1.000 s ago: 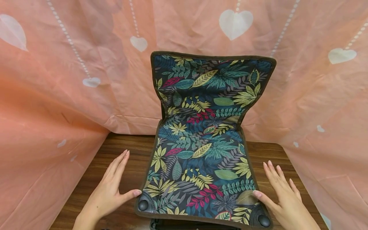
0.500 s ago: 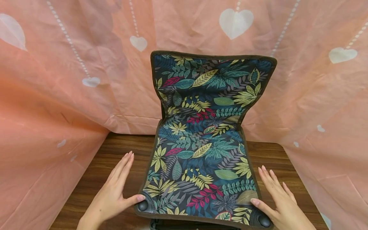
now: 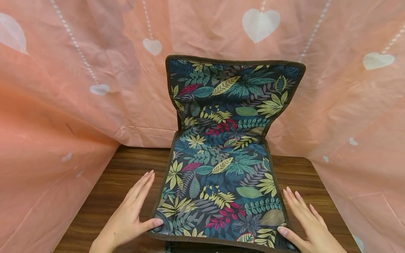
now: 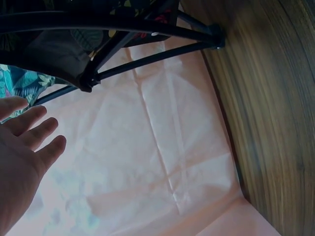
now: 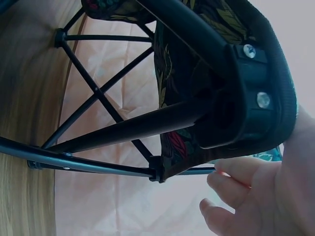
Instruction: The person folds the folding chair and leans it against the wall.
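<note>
A small folding chair (image 3: 221, 168) with leaf-print fabric and brown edging stands unfolded, its seat towards me and its backrest upright behind. My left hand (image 3: 126, 214) is beside the seat's front left corner, fingers straight, thumb over the black corner cap. At the front right corner, my right hand (image 3: 308, 221) lies with straight fingers outside the edge and its thumb over that corner. Dark crossed legs (image 5: 98, 91) and a bolted corner bracket (image 5: 256, 78) show beneath the seat in the right wrist view. In the left wrist view, the left hand (image 4: 19, 162) has spread fingers below the frame tube (image 4: 147, 61).
The chair stands on a brown wood-grain tabletop (image 3: 104, 196). A pink cloth (image 3: 104, 45) with white hearts hangs close behind and along both sides.
Both hands have slid slightly towards the seat's front corners, the left to the right and down, the right to the left and down. The chair has not moved.
</note>
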`<state>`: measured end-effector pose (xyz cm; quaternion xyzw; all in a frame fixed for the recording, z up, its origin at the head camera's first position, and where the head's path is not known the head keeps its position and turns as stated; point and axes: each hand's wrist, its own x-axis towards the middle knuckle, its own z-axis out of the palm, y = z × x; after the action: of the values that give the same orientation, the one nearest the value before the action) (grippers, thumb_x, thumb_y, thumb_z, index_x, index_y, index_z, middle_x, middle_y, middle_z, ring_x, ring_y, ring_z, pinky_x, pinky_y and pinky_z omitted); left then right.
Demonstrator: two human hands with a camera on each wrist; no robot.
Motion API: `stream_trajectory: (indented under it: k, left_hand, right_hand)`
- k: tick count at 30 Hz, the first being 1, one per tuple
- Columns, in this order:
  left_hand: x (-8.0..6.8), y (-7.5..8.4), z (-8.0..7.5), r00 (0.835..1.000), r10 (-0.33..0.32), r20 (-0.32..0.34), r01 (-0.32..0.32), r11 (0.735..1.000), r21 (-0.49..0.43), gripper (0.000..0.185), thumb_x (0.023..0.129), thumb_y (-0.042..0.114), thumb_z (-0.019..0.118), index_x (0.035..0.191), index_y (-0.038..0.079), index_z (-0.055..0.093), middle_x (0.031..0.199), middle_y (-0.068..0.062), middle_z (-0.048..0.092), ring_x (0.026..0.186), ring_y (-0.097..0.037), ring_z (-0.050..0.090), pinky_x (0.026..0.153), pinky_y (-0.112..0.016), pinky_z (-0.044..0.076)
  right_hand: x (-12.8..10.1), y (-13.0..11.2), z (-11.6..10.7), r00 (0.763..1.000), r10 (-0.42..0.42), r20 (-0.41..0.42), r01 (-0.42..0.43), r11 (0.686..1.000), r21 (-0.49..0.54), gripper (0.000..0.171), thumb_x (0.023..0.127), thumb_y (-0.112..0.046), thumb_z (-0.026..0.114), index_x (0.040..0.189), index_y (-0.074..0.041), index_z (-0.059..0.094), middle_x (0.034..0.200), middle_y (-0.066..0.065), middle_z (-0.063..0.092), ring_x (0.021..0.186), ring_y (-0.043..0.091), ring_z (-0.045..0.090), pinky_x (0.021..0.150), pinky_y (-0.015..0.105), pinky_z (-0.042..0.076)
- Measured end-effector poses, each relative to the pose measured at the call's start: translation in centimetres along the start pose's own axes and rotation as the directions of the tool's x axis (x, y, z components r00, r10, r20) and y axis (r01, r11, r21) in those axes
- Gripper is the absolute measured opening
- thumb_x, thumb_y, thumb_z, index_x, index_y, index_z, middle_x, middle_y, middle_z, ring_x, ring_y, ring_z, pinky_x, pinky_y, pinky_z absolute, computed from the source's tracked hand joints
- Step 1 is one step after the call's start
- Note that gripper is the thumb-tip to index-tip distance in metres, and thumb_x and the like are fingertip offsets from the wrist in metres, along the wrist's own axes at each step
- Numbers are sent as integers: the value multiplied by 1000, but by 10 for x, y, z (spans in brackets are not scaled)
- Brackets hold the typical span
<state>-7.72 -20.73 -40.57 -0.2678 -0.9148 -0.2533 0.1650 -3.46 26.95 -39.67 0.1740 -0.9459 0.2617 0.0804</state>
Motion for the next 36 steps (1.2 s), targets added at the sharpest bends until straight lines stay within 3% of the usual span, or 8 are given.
stream_trajectory:
  k: [7, 14, 21, 27, 36]
  left_hand:
    - [0, 0, 3, 999, 49, 10, -48, 999, -10, 109, 77, 64, 69, 155, 9, 18, 161, -13, 23, 150, -26, 18, 119, -13, -2]
    - [1, 2, 4, 998, 63, 0, -63, 998, 15, 105, 78, 69, 63, 155, 11, 22, 162, -9, 22, 148, -30, 24, 120, -15, -4]
    - [0, 3, 5, 994, 107, -8, -107, 994, 26, 100, 80, 67, 63, 154, 10, 26, 159, -9, 30, 147, -30, 26, 121, -18, -3]
    - [-1, 3, 8, 989, 143, -35, -143, 990, 14, 93, 88, 68, 50, 151, 3, 30, 157, -13, 33, 149, -25, 23, 121, -20, -4]
    - [-3, 5, 13, 987, 157, -32, -157, 988, -2, 91, 94, 70, 30, 151, 0, 27, 157, -14, 32, 148, -27, 26, 121, -23, -7]
  right_hand:
    - [-4, -5, 0, 997, 47, 55, -46, 999, -12, 94, 86, -31, 71, 157, -25, 9, 164, -9, 5, 142, -13, -17, 114, 63, -17]
    - [-4, -8, 1, 998, 14, 53, -12, 1000, -28, 92, 86, -32, 72, 157, -22, 14, 163, -3, 12, 144, -10, -14, 120, 47, -17]
    - [-6, -2, 6, 991, 71, 111, -79, 995, 66, 85, 90, -32, 67, 156, -29, 15, 162, 12, 20, 138, -19, -14, 112, 69, -12]
    - [-7, -1, 8, 986, 96, 138, -111, 989, 100, 80, 92, -33, 64, 156, -31, 15, 162, 11, 19, 137, -22, -13, 110, 72, -11]
    - [-10, 0, 18, 994, 65, 90, -79, 984, 160, 80, 92, -22, 63, 156, -30, 16, 163, 9, 17, 138, -21, -8, 107, 77, -7]
